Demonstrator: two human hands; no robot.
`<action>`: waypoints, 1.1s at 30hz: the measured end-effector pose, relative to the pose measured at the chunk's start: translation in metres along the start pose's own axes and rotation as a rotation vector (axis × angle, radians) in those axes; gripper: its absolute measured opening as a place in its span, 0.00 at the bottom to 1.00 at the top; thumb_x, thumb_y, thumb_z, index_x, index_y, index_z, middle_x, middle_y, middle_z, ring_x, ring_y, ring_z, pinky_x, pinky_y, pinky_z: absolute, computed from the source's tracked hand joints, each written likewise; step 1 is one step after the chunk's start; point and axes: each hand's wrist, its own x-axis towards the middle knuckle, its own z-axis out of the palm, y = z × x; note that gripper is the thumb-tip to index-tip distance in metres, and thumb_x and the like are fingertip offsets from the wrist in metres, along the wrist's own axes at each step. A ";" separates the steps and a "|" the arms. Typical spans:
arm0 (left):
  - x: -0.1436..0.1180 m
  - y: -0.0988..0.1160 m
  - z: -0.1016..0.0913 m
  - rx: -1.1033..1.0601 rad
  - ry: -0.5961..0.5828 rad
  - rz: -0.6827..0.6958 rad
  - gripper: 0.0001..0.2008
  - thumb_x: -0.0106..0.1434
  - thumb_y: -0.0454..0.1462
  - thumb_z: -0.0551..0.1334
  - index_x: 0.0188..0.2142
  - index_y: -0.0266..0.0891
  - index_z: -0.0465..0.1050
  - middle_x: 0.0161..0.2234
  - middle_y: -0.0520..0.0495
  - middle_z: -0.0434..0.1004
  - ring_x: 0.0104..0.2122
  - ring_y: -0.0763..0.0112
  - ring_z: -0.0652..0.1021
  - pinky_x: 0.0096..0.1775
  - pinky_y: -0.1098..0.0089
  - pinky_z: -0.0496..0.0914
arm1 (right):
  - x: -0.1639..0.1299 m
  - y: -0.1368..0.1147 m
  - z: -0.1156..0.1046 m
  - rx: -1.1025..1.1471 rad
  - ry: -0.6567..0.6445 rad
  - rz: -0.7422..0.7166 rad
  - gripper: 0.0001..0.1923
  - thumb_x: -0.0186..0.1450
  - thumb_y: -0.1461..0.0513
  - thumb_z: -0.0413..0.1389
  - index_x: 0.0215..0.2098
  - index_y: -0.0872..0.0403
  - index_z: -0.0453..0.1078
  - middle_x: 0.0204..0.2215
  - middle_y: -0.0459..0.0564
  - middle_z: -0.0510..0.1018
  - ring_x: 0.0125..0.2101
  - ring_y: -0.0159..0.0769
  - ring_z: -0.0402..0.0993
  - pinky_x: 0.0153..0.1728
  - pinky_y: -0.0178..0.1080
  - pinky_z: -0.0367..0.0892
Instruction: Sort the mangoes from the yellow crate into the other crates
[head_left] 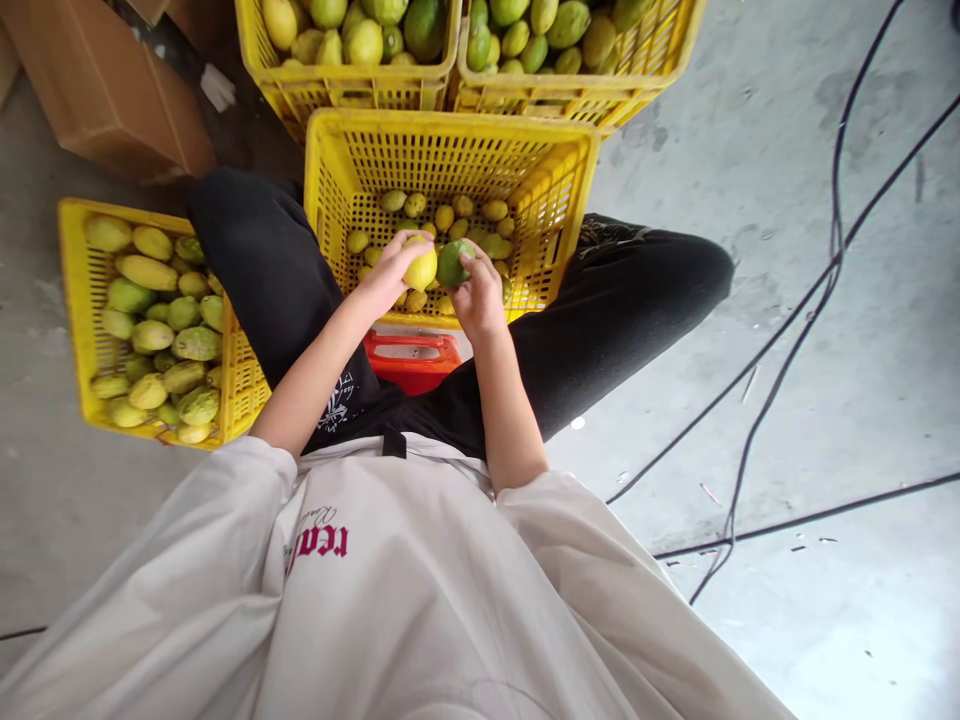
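Observation:
A yellow lemon (421, 268) is gripped in my left hand (394, 272), its fingers wrapped round the far side. My right hand (481, 292) holds a green lemon (454, 263), with thumb and fingers closed on its right side. The two fruits are side by side, a narrow gap between them. Both hands are above the near part of a yellow plastic crate (450, 125) between my knees. Several small yellow and greenish lemons (444, 217) lie scattered on the crate's floor, some of them hidden behind my hands.
Two yellow crates heaped with green and yellow fruit, a left one (345, 85) and a right one (577, 90), stand beyond. Another filled crate (69, 310) is by my left leg. Cardboard boxes (112, 100) lie far left; black cables (795, 330) cross the floor at right. A red stool (411, 375) shows beneath me.

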 end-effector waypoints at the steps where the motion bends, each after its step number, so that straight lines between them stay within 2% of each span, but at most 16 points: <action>1: 0.000 0.001 -0.001 -0.040 -0.016 0.003 0.02 0.73 0.35 0.63 0.44 0.43 0.75 0.50 0.43 0.82 0.59 0.53 0.81 0.59 0.54 0.79 | -0.001 -0.001 -0.001 -0.022 0.006 -0.006 0.18 0.67 0.50 0.69 0.53 0.44 0.75 0.54 0.49 0.86 0.66 0.49 0.80 0.62 0.54 0.83; 4: -0.003 0.003 -0.002 -0.060 -0.092 0.013 0.05 0.73 0.33 0.63 0.46 0.44 0.76 0.51 0.42 0.82 0.57 0.54 0.81 0.56 0.55 0.80 | -0.004 -0.005 -0.003 -0.063 0.024 -0.023 0.20 0.65 0.50 0.72 0.52 0.43 0.77 0.54 0.48 0.85 0.65 0.49 0.81 0.58 0.49 0.85; 8: -0.010 0.002 -0.001 0.139 -0.134 0.032 0.12 0.70 0.39 0.72 0.51 0.46 0.77 0.52 0.45 0.80 0.53 0.57 0.83 0.54 0.57 0.82 | -0.012 -0.009 0.002 -0.072 0.044 -0.027 0.19 0.65 0.51 0.73 0.50 0.41 0.74 0.53 0.45 0.84 0.62 0.47 0.82 0.50 0.46 0.88; 13: -0.014 0.004 0.003 0.161 -0.111 0.003 0.15 0.72 0.42 0.74 0.54 0.47 0.76 0.52 0.47 0.80 0.57 0.56 0.85 0.56 0.58 0.82 | -0.019 -0.012 0.012 -0.085 0.001 -0.037 0.18 0.68 0.52 0.72 0.49 0.40 0.71 0.53 0.45 0.82 0.62 0.44 0.80 0.51 0.46 0.88; 18: -0.015 0.004 0.006 0.173 -0.109 0.001 0.17 0.75 0.41 0.71 0.60 0.51 0.75 0.50 0.49 0.82 0.53 0.62 0.86 0.53 0.63 0.83 | -0.018 -0.007 0.010 -0.093 0.015 -0.056 0.23 0.64 0.51 0.74 0.50 0.40 0.69 0.53 0.44 0.81 0.61 0.44 0.80 0.50 0.45 0.86; 20: -0.015 0.002 0.006 0.183 -0.107 0.009 0.16 0.75 0.40 0.70 0.59 0.50 0.75 0.49 0.49 0.82 0.50 0.63 0.86 0.51 0.64 0.83 | -0.013 -0.004 0.007 -0.090 0.007 -0.048 0.23 0.65 0.49 0.72 0.51 0.40 0.69 0.52 0.45 0.81 0.61 0.45 0.79 0.52 0.45 0.85; 23: -0.015 0.001 0.004 0.184 -0.115 0.029 0.13 0.73 0.39 0.70 0.55 0.48 0.74 0.49 0.49 0.80 0.47 0.64 0.85 0.50 0.63 0.82 | -0.004 -0.003 0.002 -0.032 -0.006 -0.003 0.16 0.74 0.44 0.60 0.53 0.42 0.70 0.50 0.47 0.82 0.63 0.47 0.77 0.59 0.49 0.82; 26: -0.014 -0.002 0.003 0.196 -0.109 0.061 0.13 0.72 0.40 0.71 0.53 0.48 0.74 0.51 0.48 0.79 0.49 0.62 0.84 0.52 0.60 0.81 | 0.001 -0.002 -0.001 0.027 -0.012 0.026 0.16 0.76 0.45 0.54 0.52 0.43 0.71 0.48 0.48 0.82 0.64 0.49 0.76 0.62 0.53 0.80; 30: -0.010 -0.004 0.004 0.158 -0.089 0.074 0.09 0.75 0.40 0.69 0.52 0.49 0.74 0.55 0.49 0.80 0.53 0.60 0.81 0.56 0.56 0.80 | 0.001 -0.001 0.000 0.027 -0.012 -0.009 0.18 0.69 0.44 0.59 0.51 0.43 0.70 0.50 0.50 0.82 0.66 0.55 0.77 0.57 0.57 0.84; 33: -0.004 -0.002 0.003 0.051 -0.075 0.045 0.12 0.74 0.42 0.70 0.53 0.49 0.73 0.57 0.47 0.82 0.62 0.50 0.78 0.58 0.50 0.80 | -0.002 -0.003 0.002 0.012 -0.014 -0.039 0.19 0.67 0.45 0.63 0.50 0.42 0.67 0.52 0.50 0.82 0.67 0.53 0.77 0.55 0.57 0.84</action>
